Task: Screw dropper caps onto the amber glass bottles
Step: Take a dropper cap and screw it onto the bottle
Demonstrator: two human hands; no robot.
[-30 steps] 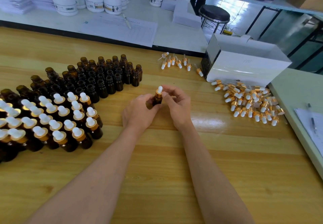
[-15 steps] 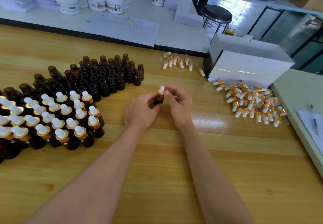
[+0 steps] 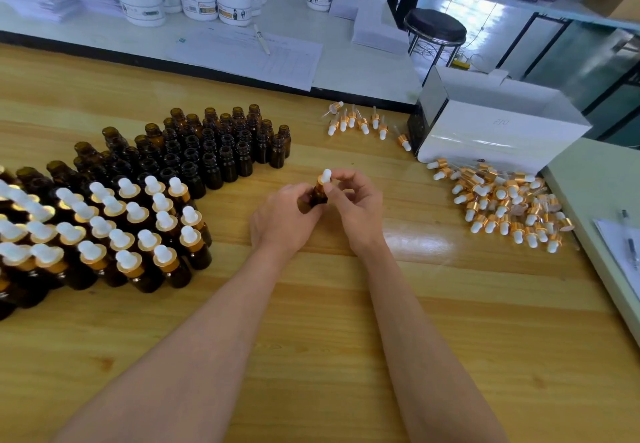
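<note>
Amber bottle (image 3: 318,197) in left hand (image 3: 284,221) — right hand (image 3: 360,212) on its dropper cap (image 3: 326,175)

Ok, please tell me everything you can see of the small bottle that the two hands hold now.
The bottle is small, of dark amber glass as it looks, and about upright over the wooden table, between the capped bottles and the heap of loose caps. The left hand grips its body, so most of it is hidden. On its neck sits a dropper cap with a gold collar and a white bulb; the right hand pinches the collar. Whether the cap is fully tight cannot be seen.
</note>
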